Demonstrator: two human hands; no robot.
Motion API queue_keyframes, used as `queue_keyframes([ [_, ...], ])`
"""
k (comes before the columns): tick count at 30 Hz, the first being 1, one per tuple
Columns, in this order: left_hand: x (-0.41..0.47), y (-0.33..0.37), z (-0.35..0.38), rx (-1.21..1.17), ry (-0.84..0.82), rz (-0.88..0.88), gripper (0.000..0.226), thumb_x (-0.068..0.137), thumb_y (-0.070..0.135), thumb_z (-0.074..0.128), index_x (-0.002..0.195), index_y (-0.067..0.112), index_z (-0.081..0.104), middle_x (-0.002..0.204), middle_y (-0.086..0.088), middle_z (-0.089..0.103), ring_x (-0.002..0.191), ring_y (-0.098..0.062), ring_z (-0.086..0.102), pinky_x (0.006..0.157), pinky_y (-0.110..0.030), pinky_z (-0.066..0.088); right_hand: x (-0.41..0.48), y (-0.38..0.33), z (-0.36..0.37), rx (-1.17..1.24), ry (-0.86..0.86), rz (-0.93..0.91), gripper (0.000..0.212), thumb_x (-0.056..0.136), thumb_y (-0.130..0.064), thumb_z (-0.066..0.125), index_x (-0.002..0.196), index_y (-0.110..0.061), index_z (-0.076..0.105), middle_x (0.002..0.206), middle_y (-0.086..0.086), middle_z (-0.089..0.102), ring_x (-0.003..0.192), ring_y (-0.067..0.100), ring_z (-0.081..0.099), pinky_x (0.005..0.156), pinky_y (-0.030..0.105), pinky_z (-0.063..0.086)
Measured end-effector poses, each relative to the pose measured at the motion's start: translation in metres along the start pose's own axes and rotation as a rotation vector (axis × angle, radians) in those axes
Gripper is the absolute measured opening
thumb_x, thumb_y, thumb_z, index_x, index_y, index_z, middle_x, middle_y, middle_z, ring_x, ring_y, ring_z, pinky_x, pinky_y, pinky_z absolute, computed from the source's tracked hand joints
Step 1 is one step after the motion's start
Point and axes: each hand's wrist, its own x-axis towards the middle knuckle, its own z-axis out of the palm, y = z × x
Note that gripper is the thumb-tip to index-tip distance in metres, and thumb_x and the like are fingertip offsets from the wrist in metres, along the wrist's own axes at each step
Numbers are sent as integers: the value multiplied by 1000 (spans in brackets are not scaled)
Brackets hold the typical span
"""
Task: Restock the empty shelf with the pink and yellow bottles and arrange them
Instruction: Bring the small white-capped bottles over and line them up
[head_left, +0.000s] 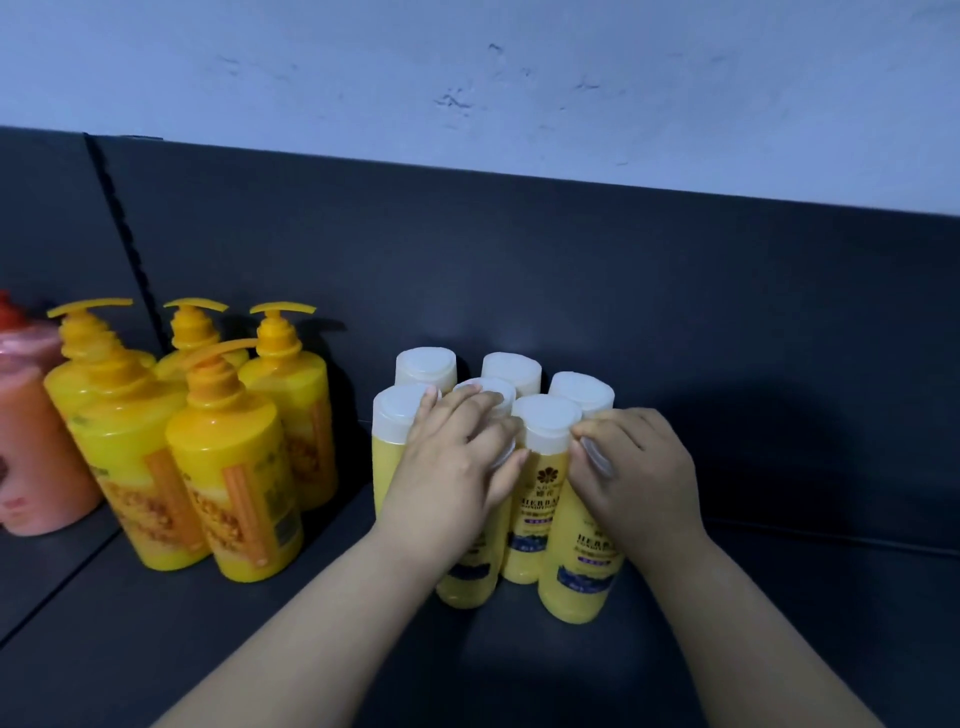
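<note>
The right hand (634, 467) closes its grip round the white cap of the front-right bottle (579, 566), a slim yellow plastic bottle with a printed label. Its fingers and thumb curl round the cap. The left hand (452, 462) lies over the front-left bottle (465, 584) of the same kind. That cap is pinched between thumb and forefinger, while the other fingers reach across the caps behind.

Both bottles stand upright, long axis vertical, directly beneath the hand that holds them, so each hand is nearest its own bottle. They form the front row of a tight group of yellow plastic bottles with white flip caps (545, 421), with 6 caps showing bare behind the hands. The coming move probably turns on this: the 2 front bottles sit just in front of the group and would go straight back to close up.

The group stands on the dark grey shelf (156, 623), whose surface runs on to the right. To the left, apart, stand 4 yellow pump bottles (228, 467) and, at the edge, a pink bottle with a red top (36, 441). Behind rise a dark back panel (519, 260) and a pale wall (467, 78).
</note>
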Motion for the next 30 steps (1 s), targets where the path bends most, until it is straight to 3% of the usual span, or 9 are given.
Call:
queue_keyframes([
  [3, 1, 1, -6, 108, -102, -1, 39, 86, 41, 44, 111, 19, 65, 122, -7, 60, 122, -26, 49, 109, -45, 22, -5, -3, -2, -18, -17, 41, 20, 86, -22, 55, 88, -7, 68, 89, 5, 68, 84, 25, 61, 79, 37, 47],
  [5, -1, 3, -12, 172, -163, 41, 47, 84, 41, 42, 123, 21, 58, 131, -5, 55, 127, -25, 47, 111, -43, 18, -9, -8, -5, -74, -53, 90, 24, 86, -26, 54, 99, -10, 65, 100, 4, 67, 95, 24, 60, 92, 40, 42],
  [8, -8, 5, -25, 189, -178, 72, 56, 83, 40, 39, 135, 22, 48, 141, -4, 48, 134, -24, 41, 114, -43, 21, -11, -26, -15, -150, -130, 142, 35, 83, -33, 53, 114, -16, 56, 119, 4, 61, 115, 22, 53, 107, 49, 31],
  [12, -17, 2, -49, 207, -189, 75, 60, 84, 45, 36, 140, 25, 43, 145, -6, 43, 137, -25, 36, 111, -46, 25, -4, -63, -31, -203, -255, 142, 47, 86, -41, 47, 129, -21, 45, 138, 5, 48, 134, 23, 36, 112, 49, 25],
  [22, -61, -17, -113, 178, -178, 146, 65, 83, 56, 34, 142, 28, 37, 145, -5, 43, 137, -24, 37, 111, -45, 25, -5, -163, -71, -301, -412, 270, 66, 93, -62, 11, 144, -26, 33, 153, 3, 29, 143, 25, 21, 113, 50, 25],
  [30, -98, -2, -144, 96, -244, 309, 65, 85, 55, 32, 143, 25, 36, 146, -7, 42, 136, -26, 37, 110, -48, 26, -33, -228, -127, -442, -480, 426, 71, 90, -67, 6, 146, -28, 29, 155, 0, 25, 145, 20, 13, 117, 37, 9],
])
